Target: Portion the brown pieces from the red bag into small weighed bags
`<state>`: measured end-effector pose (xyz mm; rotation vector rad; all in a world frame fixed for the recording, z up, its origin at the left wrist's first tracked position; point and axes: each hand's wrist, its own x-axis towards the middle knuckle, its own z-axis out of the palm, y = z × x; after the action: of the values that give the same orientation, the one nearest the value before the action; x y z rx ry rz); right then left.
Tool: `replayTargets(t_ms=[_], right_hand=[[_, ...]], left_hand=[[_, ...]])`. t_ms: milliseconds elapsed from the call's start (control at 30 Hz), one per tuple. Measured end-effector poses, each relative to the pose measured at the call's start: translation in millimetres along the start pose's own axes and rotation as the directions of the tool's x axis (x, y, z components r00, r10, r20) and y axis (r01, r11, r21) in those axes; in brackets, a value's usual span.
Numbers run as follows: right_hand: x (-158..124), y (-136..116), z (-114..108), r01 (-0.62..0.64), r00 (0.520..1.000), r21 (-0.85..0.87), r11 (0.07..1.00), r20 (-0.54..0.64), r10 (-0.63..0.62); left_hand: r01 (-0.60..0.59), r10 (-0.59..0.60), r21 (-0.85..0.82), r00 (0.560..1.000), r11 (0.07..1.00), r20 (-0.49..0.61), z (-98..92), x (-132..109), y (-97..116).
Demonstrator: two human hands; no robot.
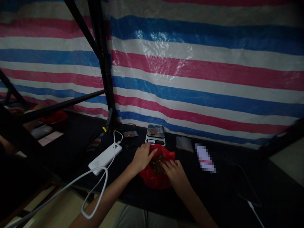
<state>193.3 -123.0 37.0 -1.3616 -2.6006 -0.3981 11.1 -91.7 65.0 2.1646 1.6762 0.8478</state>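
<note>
A red plastic bag [158, 183] sits open on the black table in front of me, with many small brown pieces [156, 165] inside. My left hand [143, 157] is closed on the bag's left rim, with the thumb over the edge. From the right, my right hand [175, 173] reaches into the mouth; its fingers are bent together at the brown pieces, and what they hold is hidden. Just behind the bag stands a small digital scale [155, 134]. On its plate lies a clear packet [155, 130] with brown pieces in it.
Left of the bag are a white power bank [105, 158] with a looping white cable [95, 169] and another filled packet [130, 134]. Clear plastic bags [184, 143], a blurred-out pale item [205, 159] and a dark phone [242, 182] lie right. Black frame bars [102, 60] rise left, near another person's arm.
</note>
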Motion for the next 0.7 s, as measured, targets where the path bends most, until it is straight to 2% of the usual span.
replayTargets(t_ms=[67,133,200,267,333,400,467,600,700], right_hand=[[1,-2,2,0.019,0.999,0.049,0.999,0.041,-0.021],[2,-4,3,0.016,0.996,0.138,0.990,0.082,-0.028],[3,-7,2,-0.005,0.992,0.251,0.968,0.120,-0.026],[4,-9,0,-0.032,0.988,0.376,0.926,0.150,-0.026],[5,-10,-1,-0.068,0.987,0.489,0.869,0.162,-0.014],[4,-12,0,-0.121,0.986,0.581,0.805,0.163,0.030],[2,-13,7,-0.187,0.981,0.652,0.735,0.157,0.111],[-3,-13,26,-0.291,0.948,0.787,0.544,0.158,0.278],[-7,-12,32,-0.301,0.924,0.882,0.364,0.175,0.339]], left_hand=[[0.148,-0.146,0.153,0.989,0.977,-0.024,-7.2,-19,-8],[0.284,-0.302,0.260,0.953,0.923,0.031,-9.9,-37,-16],[0.354,-0.395,0.282,0.913,0.891,0.104,-7.9,-53,-21],[0.351,-0.375,0.163,0.913,0.922,0.160,-1.9,-63,-22],[0.290,-0.269,-0.087,0.943,0.953,0.193,6.7,-68,-20],[0.229,-0.181,-0.337,0.969,0.913,0.170,16.4,-67,-17],[0.211,-0.169,-0.494,0.977,0.843,0.127,25.5,-63,-16],[0.220,-0.193,-0.612,0.975,0.760,0.110,33.2,-55,-15],[0.233,-0.188,-0.552,0.972,0.801,0.138,25.9,-54,-18]])
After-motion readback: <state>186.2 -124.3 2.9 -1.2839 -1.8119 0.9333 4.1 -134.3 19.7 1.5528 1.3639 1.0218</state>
